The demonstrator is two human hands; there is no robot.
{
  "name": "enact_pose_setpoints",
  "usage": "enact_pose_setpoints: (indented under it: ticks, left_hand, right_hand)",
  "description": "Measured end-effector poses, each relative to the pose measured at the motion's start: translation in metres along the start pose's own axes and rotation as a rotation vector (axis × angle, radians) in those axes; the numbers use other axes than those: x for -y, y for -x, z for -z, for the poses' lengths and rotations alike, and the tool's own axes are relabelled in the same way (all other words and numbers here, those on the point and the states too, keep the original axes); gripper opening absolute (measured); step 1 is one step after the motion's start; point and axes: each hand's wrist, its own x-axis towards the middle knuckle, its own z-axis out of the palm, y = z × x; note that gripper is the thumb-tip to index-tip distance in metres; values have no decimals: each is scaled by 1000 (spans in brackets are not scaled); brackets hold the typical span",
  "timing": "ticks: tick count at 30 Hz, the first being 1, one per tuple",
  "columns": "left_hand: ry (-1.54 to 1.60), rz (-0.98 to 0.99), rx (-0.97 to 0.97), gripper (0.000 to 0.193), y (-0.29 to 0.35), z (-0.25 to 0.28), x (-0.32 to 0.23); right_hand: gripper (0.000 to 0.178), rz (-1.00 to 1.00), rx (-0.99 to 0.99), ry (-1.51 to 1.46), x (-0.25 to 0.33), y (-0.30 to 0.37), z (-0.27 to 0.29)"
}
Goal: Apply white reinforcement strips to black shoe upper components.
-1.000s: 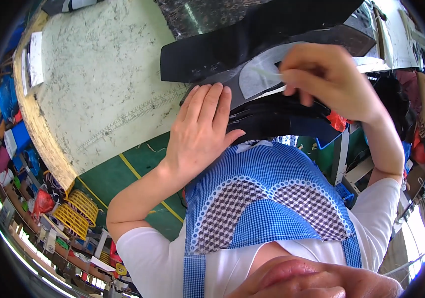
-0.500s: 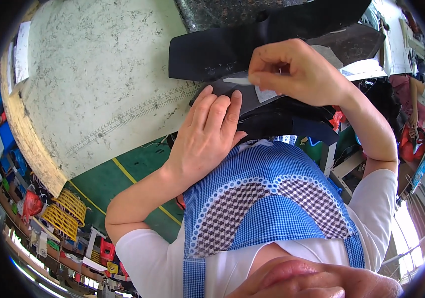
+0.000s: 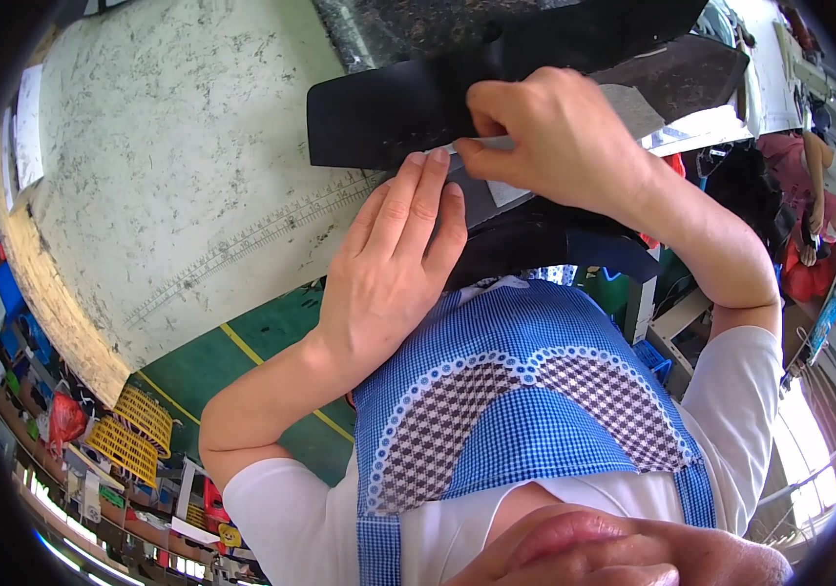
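Fingers of my left hand (image 3: 384, 278) lie flat and close together, tips pressing the near edge of the black cut pieces where they meet the worn white table (image 3: 174, 166); my right hand (image 3: 560, 137) has thumb and forefinger pinched on a thin pale strip at the edge of the black fabric piece (image 3: 389, 117), with the other fingers curled over it.

That long black piece is the biggest thing I am handling, and it hangs partly off the table edge toward my blue checked apron (image 3: 525, 410). If my left palm eases, I judge its weight could drag it down into my lap and pull the layers out of line.

Next is the grey layer (image 3: 633, 103) under it: a hard tug with my right hand could slide it sideways against the black one, since only my left fingertips pin that stack.

Smallest is the pale strip itself. My pinch covers it, so I cannot tell how much I hold; a shallow grip could slip or tear it.
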Motion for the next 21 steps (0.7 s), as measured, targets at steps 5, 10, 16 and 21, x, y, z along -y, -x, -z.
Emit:
enact_pose_setpoints:
  ticks: [5, 10, 16, 21]
  left_hand:
    - [19, 11, 8, 65, -4, 4, 0]
    - [-47, 25, 72, 77, -29, 13, -5]
    - [-358, -146, 231, 58, -82, 11, -43]
    - [-460, -155, 119, 42, -96, -3, -46]
  right_hand:
    - [19, -90, 8, -220, -41, 29, 34]
    - [22, -98, -154, -200, -55, 27, 23]
    - [29, 37, -291, 396, -67, 30, 33]
    - [20, 44, -306, -78, -95, 38, 34]
